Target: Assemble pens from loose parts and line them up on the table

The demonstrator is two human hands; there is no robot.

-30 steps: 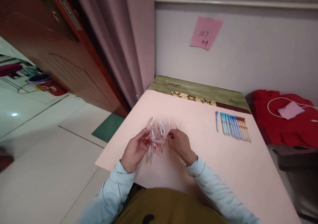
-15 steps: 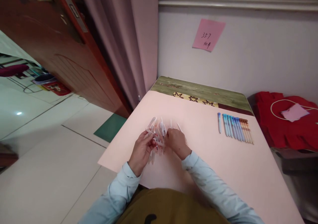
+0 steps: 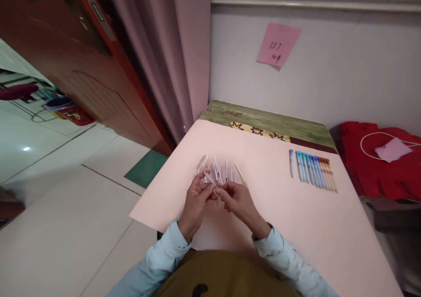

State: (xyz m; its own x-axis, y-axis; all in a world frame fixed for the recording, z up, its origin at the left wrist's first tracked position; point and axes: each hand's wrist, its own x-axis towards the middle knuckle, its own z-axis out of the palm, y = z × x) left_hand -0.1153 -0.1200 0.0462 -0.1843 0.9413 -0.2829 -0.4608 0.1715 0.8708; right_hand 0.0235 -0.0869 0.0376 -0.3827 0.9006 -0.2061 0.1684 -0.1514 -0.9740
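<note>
A clear pen barrel (image 3: 209,177) sits slanted in my left hand (image 3: 193,202), between thumb and fingers. My right hand (image 3: 240,201) meets it at the barrel's lower right end, thumb and forefinger pinched together. Whatever is in that pinch is too small to make out. Just beyond both hands lie loose pen refills (image 3: 226,169), white with dark parts. More clear pen parts (image 3: 200,162) are heaped at the left, partly hidden behind my left hand.
Several assembled pens (image 3: 307,169) in blue, purple and brown lie in a row on the right of the pink-covered table (image 3: 269,227). One blue pen (image 3: 291,163) lies slightly apart. A red cloth (image 3: 378,174) is beyond the right edge; a door (image 3: 108,82) stands at left.
My right hand has come back from among the refills toward me and now meets my left hand at the barrel. My left hand has shifted slightly right, still holding the barrel.
</note>
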